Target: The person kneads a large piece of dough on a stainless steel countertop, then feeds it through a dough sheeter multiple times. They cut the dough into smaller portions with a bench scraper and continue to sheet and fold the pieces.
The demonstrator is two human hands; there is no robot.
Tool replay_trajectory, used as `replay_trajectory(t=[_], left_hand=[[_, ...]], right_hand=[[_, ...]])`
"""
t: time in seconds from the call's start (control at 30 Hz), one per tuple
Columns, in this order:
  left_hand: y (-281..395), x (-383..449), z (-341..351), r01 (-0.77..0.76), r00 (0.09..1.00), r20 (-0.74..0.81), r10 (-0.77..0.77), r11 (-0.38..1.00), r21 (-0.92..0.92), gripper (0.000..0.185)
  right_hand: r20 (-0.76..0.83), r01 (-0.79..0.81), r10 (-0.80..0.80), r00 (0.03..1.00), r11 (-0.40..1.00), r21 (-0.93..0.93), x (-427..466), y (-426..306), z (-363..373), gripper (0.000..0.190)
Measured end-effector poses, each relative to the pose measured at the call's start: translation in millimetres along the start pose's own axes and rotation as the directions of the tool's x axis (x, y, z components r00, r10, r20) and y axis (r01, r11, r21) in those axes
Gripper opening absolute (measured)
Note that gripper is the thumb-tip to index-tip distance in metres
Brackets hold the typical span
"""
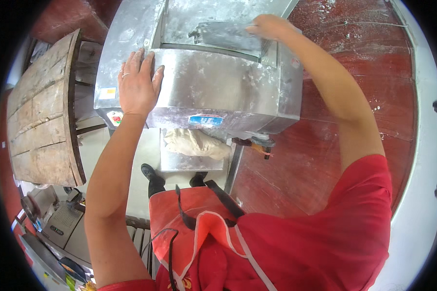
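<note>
My left hand (138, 82), with a ring and flour on its fingers, rests spread on the steel housing of a floured dough machine (218, 80). My right hand (273, 27) is at the far right of the machine's top opening. Its fingers are closed on one end of a dark flat tool (227, 34), too blurred to name exactly, which lies across the opening. Under the machine's front edge, a mass of pale dough (196, 143) sits on a steel tray (191, 166). A red and green switch (115, 119) is on the front left corner, below my left wrist.
At left stands a worn wooden-plank table (43, 112). A red work surface (367, 91) with scattered flour runs along the right, beside a white wall (428, 127). Small tools (258, 143) jut out under the machine's right front. Kitchen equipment (62, 222) stands at lower left.
</note>
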State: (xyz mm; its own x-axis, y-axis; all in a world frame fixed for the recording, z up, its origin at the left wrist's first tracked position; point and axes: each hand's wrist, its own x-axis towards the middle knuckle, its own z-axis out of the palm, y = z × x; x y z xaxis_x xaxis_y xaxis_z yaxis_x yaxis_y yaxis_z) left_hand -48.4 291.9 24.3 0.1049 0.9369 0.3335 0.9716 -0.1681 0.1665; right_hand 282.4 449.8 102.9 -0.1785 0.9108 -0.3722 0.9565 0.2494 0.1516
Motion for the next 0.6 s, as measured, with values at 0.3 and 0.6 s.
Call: replay_trajectory(t=[0.3, 0.6], left_hand=[[2, 1, 4, -0.007, 1.000, -0.014, 0.007, 1.000, -0.011, 0.043], [3, 2, 2, -0.019, 1.000, -0.016, 0.018, 1.000, -0.015, 0.044]], right_hand=[[0.073, 0.045, -0.037, 0.997, 0.993, -0.112, -2, 74, -12, 0.049], [0.054, 0.027, -0.013, 0.998, 0.967, -0.254, 0, 53, -35, 0.040]])
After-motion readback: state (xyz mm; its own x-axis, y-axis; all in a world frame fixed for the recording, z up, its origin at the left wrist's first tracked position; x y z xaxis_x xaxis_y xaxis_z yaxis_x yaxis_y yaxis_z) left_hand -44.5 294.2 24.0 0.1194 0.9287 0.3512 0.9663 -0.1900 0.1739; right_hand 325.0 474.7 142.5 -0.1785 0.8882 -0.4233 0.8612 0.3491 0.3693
